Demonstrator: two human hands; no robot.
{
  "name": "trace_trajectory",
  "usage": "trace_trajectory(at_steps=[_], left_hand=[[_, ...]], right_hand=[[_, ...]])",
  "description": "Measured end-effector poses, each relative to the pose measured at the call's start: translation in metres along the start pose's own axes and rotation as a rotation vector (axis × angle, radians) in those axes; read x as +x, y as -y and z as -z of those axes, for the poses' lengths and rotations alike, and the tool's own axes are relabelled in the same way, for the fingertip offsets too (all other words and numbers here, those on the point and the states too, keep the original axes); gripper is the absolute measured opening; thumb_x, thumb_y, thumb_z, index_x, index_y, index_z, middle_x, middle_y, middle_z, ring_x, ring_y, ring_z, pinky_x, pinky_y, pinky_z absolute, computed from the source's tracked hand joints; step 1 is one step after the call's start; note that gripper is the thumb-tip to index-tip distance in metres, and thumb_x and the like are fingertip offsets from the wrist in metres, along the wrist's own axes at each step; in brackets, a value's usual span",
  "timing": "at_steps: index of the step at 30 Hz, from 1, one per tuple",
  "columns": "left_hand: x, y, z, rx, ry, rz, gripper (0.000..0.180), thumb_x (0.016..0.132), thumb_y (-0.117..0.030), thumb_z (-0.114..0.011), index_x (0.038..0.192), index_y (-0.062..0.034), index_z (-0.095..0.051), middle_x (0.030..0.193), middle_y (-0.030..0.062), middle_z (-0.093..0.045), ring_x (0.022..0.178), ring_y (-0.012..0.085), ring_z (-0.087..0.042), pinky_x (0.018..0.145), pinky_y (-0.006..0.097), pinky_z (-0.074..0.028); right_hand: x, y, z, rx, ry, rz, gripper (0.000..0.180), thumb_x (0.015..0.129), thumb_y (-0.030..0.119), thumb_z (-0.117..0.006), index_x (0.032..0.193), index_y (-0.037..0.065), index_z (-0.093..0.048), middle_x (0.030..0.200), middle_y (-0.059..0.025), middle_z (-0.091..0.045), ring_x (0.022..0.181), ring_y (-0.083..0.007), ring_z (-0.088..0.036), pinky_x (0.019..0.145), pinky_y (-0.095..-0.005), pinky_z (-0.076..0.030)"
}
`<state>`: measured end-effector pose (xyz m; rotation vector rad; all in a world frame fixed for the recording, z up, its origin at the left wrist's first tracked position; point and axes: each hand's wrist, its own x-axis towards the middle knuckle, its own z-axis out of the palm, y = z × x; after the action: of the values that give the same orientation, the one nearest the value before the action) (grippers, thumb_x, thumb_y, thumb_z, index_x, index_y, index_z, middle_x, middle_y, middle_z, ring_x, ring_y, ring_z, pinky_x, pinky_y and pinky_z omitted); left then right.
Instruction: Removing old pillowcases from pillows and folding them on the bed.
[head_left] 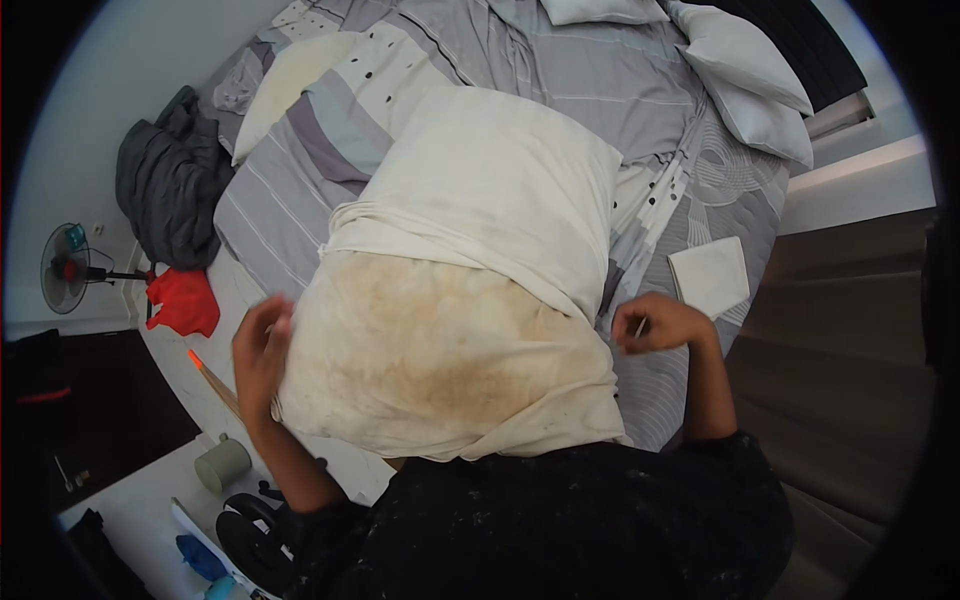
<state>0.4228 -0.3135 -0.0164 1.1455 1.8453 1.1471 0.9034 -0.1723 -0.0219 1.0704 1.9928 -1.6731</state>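
A large stained pillow [430,340] lies in front of me at the bed's near edge, against my black shirt. Its far part is inside a white pillowcase [500,160], whose bunched edge crosses the pillow at a slant. Brownish stains cover the exposed near part. My left hand [262,350] is at the pillow's left side, fingers loosely bent and apart, slightly blurred. On the other side, my right hand [655,323] hovers just off the pillow's right edge, its fingers curled with a gap showing through them. Neither hand visibly grips the pillow or the case.
Grey striped bedding [590,80] spreads beneath. White pillows [745,90] lie at the far right, with a folded white cloth [710,275] nearer. A dark grey blanket [170,180], a fan [68,268], red cloth [183,302] and green bin [222,463] are left. Brown curtains [830,350] hang right.
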Motion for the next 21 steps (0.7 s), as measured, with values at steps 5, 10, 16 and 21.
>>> trace_trajectory(at_steps=[5, 10, 16, 21], left_hand=[[-0.087, -0.053, -0.031, -0.312, 0.093, -0.465, 0.027, 0.075, -0.015, -0.071, 0.095, 0.0006, -0.062, 0.081, 0.0124, -0.063, 0.084, 0.0286, -0.059, 0.075, 0.039, -0.048], [-0.084, -0.085, -0.109, 0.129, 0.56, -0.572, 0.035, 0.071, -0.024, -0.073, 0.101, -0.0077, -0.063, 0.104, 0.0061, -0.058, 0.1, 0.0274, -0.053, 0.09, 0.042, -0.037], [-0.068, -0.105, -0.136, 0.53, 0.473, -0.754, 0.038, 0.065, -0.014, -0.068, 0.103, -0.0154, -0.063, 0.108, 0.0011, -0.057, 0.1, 0.0213, -0.051, 0.089, 0.041, -0.033], [-0.025, -0.1, -0.072, 0.429, -0.156, -0.761, 0.035, 0.064, 0.008, -0.05, 0.095, -0.0031, -0.062, 0.091, 0.0113, -0.063, 0.085, 0.0311, -0.06, 0.075, 0.038, -0.046]], right_hand=[[0.044, -0.019, -0.068, 0.505, -0.326, 0.241, 0.035, 0.07, -0.004, -0.061, 0.103, 0.004, -0.052, 0.103, -0.002, -0.054, 0.093, -0.0099, -0.053, 0.079, -0.0241, -0.044], [0.074, -0.014, -0.074, 0.813, -0.439, 0.288, 0.037, 0.074, -0.004, -0.059, 0.11, 0.003, -0.052, 0.106, -0.0018, -0.054, 0.097, -0.0113, -0.051, 0.087, -0.0251, -0.041], [0.076, -0.005, -0.046, 0.968, -0.08, 0.359, 0.028, 0.078, -0.001, -0.058, 0.106, 0.0, -0.054, 0.104, -0.001, -0.058, 0.099, -0.0084, -0.053, 0.087, -0.0238, -0.041], [0.082, 0.041, 0.0, 1.099, -0.114, 0.547, 0.015, 0.089, 0.018, -0.057, 0.092, 0.004, -0.052, 0.087, -0.0004, -0.057, 0.081, -0.0073, -0.055, 0.077, -0.0248, -0.045]])
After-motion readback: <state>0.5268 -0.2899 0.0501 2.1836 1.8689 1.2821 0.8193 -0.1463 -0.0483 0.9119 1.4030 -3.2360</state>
